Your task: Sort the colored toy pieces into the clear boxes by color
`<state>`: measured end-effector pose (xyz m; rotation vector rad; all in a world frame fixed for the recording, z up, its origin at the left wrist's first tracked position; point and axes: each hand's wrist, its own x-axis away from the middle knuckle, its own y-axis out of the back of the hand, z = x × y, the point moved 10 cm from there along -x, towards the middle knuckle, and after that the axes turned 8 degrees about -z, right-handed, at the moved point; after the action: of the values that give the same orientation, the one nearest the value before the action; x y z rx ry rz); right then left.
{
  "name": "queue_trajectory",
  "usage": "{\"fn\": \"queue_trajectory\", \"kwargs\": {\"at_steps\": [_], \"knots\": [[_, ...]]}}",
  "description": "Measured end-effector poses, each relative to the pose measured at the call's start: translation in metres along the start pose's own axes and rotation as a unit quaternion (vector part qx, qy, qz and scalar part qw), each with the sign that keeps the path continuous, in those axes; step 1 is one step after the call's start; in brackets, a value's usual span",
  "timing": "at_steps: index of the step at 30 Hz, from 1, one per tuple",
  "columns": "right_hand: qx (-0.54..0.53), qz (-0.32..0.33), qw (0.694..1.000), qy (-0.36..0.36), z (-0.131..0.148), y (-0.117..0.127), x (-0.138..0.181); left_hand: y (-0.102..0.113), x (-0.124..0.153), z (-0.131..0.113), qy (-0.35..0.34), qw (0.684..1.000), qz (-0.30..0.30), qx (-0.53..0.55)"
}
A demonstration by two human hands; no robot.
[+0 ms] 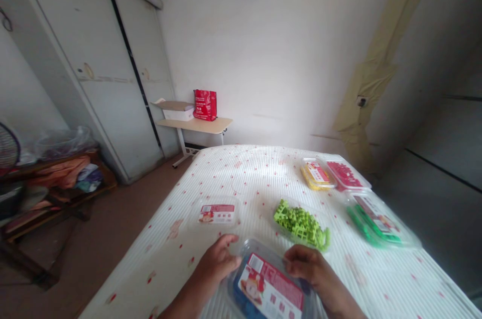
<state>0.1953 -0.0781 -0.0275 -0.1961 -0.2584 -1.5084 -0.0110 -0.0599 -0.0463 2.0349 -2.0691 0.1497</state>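
Note:
A clear plastic box [269, 289] with a red and white label and blue pieces inside lies on the bed near me. My left hand [218, 261] grips its left edge, fingers curled over the lid. Over the box's far right edge, the fingers of my right hand [307, 266] are bent as it holds on. Just beyond lies a pile of light green plastic pieces [301, 226] in an open clear tray.
A clear lid with a red label [217, 213] lies left of the green pile. Boxes of yellow [317, 174], red [345, 174] and dark green [376, 221] pieces sit on the right of the bed [233, 168]. A small table [196, 124] with a red bag stands by the wall.

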Motion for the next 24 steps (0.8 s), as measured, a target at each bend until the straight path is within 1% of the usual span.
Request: {"fn": "queue_trajectory", "kwargs": {"at_steps": [2, 3, 5, 8, 14, 17, 21, 24], "knots": [[0.005, 0.011, 1.0, -0.008, -0.001, -0.001, 0.0, -0.012, 0.003, -0.014, -0.033, 0.998, 0.041, -0.017], [0.005, 0.011, 1.0, -0.009, -0.002, -0.001, 0.0, -0.016, 0.002, -0.02, -0.043, 0.998, 0.048, -0.021], [-0.001, 0.005, 1.0, -0.01, -0.003, 0.0, 0.001, -0.019, -0.001, -0.026, -0.041, 0.999, 0.027, -0.024], [-0.017, -0.011, 1.0, -0.009, -0.005, 0.003, 0.003, -0.019, -0.007, -0.023, -0.011, 1.0, -0.023, -0.019], [-0.015, -0.045, 0.999, 0.019, -0.005, 0.006, 0.006, -0.015, -0.005, -0.014, 0.004, 0.997, -0.073, -0.003], [-0.013, -0.054, 0.998, 0.015, -0.006, 0.005, 0.004, -0.01, -0.003, -0.009, 0.018, 0.994, -0.101, 0.021], [-0.02, -0.057, 0.998, -0.004, -0.011, 0.004, 0.0, -0.012, -0.004, -0.005, 0.031, 0.994, -0.101, 0.035], [-0.015, -0.05, 0.999, 0.003, -0.01, 0.002, -0.001, -0.012, -0.005, -0.005, 0.027, 0.995, -0.098, 0.022]]}}
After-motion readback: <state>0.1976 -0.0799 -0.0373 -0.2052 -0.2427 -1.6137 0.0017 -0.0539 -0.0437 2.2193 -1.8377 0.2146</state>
